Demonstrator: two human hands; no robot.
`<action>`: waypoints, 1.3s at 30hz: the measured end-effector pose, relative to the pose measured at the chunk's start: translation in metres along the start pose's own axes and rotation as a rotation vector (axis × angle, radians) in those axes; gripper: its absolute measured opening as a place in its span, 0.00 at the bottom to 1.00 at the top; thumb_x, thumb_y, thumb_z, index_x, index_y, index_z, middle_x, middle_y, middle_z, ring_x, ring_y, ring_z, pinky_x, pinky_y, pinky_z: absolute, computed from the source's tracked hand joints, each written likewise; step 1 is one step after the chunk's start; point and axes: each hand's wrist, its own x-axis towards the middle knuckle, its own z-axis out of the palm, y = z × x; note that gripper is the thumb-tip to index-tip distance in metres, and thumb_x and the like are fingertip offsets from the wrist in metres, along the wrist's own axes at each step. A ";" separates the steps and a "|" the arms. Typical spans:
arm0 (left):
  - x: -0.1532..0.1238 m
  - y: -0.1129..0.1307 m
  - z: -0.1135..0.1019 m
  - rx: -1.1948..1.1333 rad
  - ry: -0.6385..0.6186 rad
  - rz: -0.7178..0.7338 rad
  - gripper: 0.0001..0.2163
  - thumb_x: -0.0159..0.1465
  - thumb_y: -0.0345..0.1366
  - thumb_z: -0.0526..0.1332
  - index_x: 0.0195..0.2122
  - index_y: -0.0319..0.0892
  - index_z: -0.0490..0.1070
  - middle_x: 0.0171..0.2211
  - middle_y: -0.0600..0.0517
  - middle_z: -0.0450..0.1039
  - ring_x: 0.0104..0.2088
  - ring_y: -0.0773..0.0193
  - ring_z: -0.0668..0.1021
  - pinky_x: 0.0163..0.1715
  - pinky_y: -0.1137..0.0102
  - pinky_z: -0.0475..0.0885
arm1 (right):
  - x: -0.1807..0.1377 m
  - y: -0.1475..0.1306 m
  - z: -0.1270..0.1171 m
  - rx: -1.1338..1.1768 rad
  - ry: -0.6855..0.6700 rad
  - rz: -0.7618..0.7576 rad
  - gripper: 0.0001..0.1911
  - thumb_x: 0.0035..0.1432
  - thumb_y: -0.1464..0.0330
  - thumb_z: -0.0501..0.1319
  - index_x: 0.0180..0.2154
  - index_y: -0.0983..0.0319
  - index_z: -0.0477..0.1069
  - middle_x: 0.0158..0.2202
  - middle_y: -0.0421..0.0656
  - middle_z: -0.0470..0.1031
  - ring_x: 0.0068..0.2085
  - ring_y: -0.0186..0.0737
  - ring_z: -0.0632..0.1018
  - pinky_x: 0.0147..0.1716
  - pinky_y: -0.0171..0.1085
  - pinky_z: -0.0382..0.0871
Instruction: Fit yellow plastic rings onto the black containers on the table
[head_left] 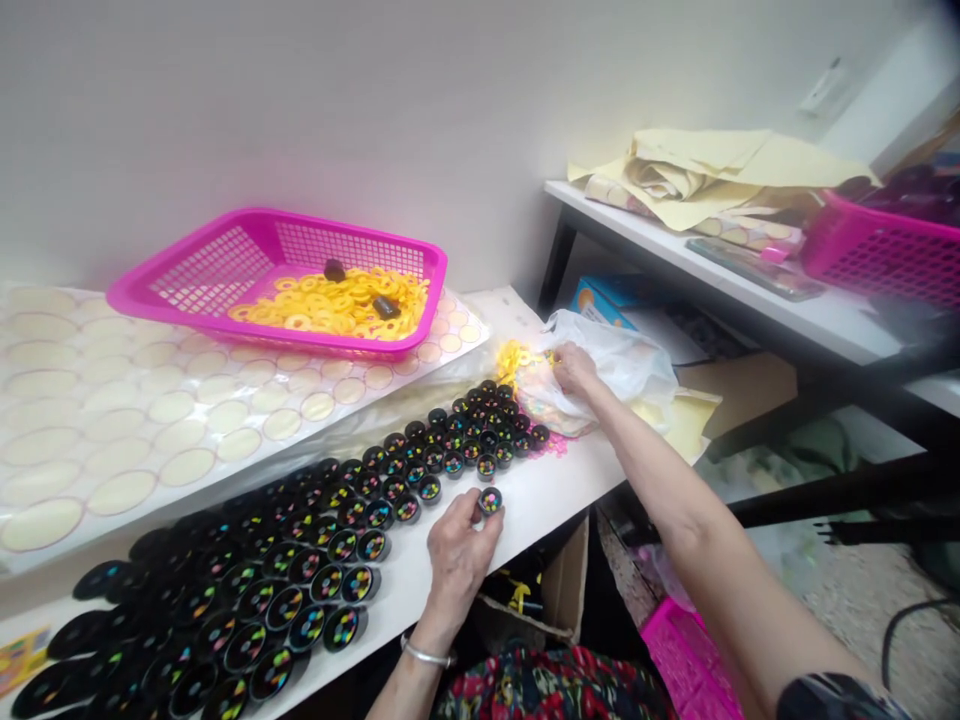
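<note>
Near the table's front edge, my left hand [461,550] is closed around a small black cup [490,500] with coloured bits inside. My right hand [576,370] reaches over a white plastic bag [630,362], its fingers pinched together at a bit of yellow that looks like a ring. Just left of those fingers lies a small heap of yellow rings [512,360]. Many more black cups [360,583] stand upright in packed rows along the table, with coloured bits in them. Pink bits [556,444] lie beside the bag.
A pink basket [442,290] of yellow rings, with two dark pieces among them, stands on sheets of printed circles [191,467]. To the right is a shelf [622,235] with paper and another pink basket [885,250]. An open cardboard box [564,585] sits below the table edge.
</note>
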 end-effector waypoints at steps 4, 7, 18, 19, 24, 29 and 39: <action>-0.001 0.000 0.000 -0.007 -0.011 -0.004 0.08 0.55 0.40 0.57 0.29 0.41 0.71 0.21 0.56 0.67 0.23 0.70 0.70 0.26 0.77 0.62 | 0.000 0.002 -0.001 -0.012 -0.029 0.006 0.16 0.45 0.75 0.56 0.38 0.63 0.75 0.34 0.48 0.76 0.37 0.44 0.75 0.32 0.34 0.63; -0.001 0.000 -0.001 -0.017 -0.010 0.001 0.08 0.55 0.40 0.57 0.28 0.42 0.71 0.21 0.56 0.66 0.23 0.70 0.69 0.25 0.77 0.62 | -0.006 0.007 0.003 -0.017 -0.006 -0.049 0.18 0.47 0.74 0.55 0.41 0.61 0.74 0.38 0.47 0.75 0.39 0.43 0.75 0.33 0.34 0.62; -0.001 0.008 -0.004 -0.053 -0.040 -0.030 0.06 0.55 0.38 0.58 0.26 0.42 0.68 0.21 0.57 0.65 0.24 0.71 0.68 0.27 0.76 0.60 | -0.007 0.016 0.017 -0.011 0.013 -0.184 0.18 0.58 0.69 0.48 0.45 0.65 0.71 0.41 0.51 0.71 0.42 0.46 0.71 0.35 0.36 0.60; -0.001 0.008 -0.005 -0.056 -0.046 -0.032 0.06 0.55 0.38 0.58 0.26 0.42 0.69 0.21 0.57 0.65 0.24 0.71 0.68 0.27 0.76 0.60 | -0.007 0.018 0.017 -0.008 0.015 -0.190 0.18 0.58 0.69 0.48 0.46 0.64 0.70 0.43 0.51 0.70 0.42 0.46 0.71 0.35 0.36 0.60; -0.001 0.006 -0.004 -0.035 -0.039 -0.053 0.06 0.55 0.39 0.58 0.28 0.42 0.69 0.21 0.57 0.64 0.23 0.71 0.67 0.26 0.76 0.60 | -0.001 0.020 0.016 0.023 0.010 -0.163 0.21 0.54 0.69 0.52 0.50 0.59 0.68 0.46 0.50 0.68 0.43 0.45 0.71 0.36 0.36 0.61; -0.001 0.005 -0.003 -0.022 -0.031 -0.037 0.07 0.55 0.39 0.57 0.26 0.42 0.69 0.21 0.57 0.64 0.23 0.71 0.67 0.26 0.76 0.60 | 0.011 0.022 0.016 0.070 -0.009 -0.144 0.18 0.47 0.74 0.54 0.40 0.61 0.75 0.37 0.47 0.75 0.39 0.43 0.72 0.33 0.34 0.61; -0.001 0.005 -0.004 -0.051 -0.028 -0.038 0.08 0.54 0.40 0.58 0.29 0.42 0.71 0.21 0.57 0.65 0.23 0.71 0.67 0.26 0.76 0.60 | 0.002 0.028 0.010 0.444 0.148 -0.057 0.12 0.48 0.69 0.51 0.30 0.65 0.72 0.31 0.45 0.73 0.34 0.39 0.71 0.32 0.34 0.62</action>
